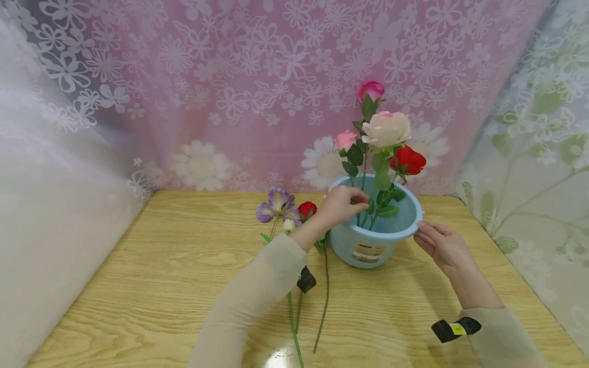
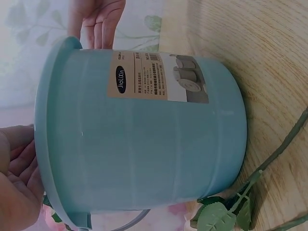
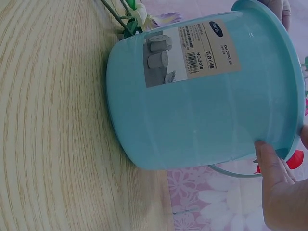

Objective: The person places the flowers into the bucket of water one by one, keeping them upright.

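Your round light-blue plastic bucket (image 1: 340, 244) stands upright on the wood-grain table (image 1: 184, 260), mouth up, label side towards you. Long green stems rise from it: the large cream rose (image 1: 387, 129), deep-pink rose (image 1: 370, 90) and small pale-pink rose (image 1: 346, 140) point upward, while the bright red rose (image 1: 411, 160) leans right. Your right hand (image 1: 450, 253) pinches the rim, thumb and fingers nearly closed. Your left hand (image 1: 339, 204) reaches over it with bent fingers beside the stems; whether they hold one, you cannot tell. Both wrist views show the thin curved handle (image 3: 236, 174) and readable label print (image 2: 132, 77); only the head view shows stems inside.
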Tool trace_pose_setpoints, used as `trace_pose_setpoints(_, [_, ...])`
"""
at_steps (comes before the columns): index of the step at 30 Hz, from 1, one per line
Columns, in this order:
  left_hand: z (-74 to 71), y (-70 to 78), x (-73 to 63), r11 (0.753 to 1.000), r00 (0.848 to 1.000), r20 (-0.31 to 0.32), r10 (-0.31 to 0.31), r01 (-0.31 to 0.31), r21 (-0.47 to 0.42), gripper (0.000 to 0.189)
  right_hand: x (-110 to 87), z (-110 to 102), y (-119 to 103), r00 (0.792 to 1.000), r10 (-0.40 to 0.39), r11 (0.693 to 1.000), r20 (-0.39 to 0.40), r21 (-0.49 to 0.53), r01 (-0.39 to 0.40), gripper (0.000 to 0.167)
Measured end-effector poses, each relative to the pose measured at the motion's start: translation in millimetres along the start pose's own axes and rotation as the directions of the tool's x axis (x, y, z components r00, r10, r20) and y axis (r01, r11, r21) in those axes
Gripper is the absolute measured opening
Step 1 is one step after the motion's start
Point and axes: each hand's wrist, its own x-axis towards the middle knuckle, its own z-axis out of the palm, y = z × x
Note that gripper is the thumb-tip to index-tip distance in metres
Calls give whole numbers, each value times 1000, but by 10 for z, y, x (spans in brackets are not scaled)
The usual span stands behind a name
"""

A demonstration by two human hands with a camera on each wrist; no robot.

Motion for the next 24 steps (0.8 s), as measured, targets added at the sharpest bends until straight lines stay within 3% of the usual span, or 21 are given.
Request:
trace_pose_setpoints(7, [-49,-85,-100,999,1000,-13,8,-9,-53,22,-15,-4,-3,1000,-3,1000,13,-2,3,14])
trace_pose_setpoints(13, [-170,-165,-303,990,998,-44,-49,43,-132,22,-6,-8,-10,1000,-1,1000,19,0,1,15])
trace_pose_setpoints(17, [-259,-249,-447,982,996,-73,-57,43,-183,22,0,-10,-16,1000,-1,1000,19,11,1,15])
trace_pose_setpoints(24, [-343,-479,-726,968,986,-118,-120,90,-235,19,4,-13,-7,1000,1,1000,13,2,-1,14])
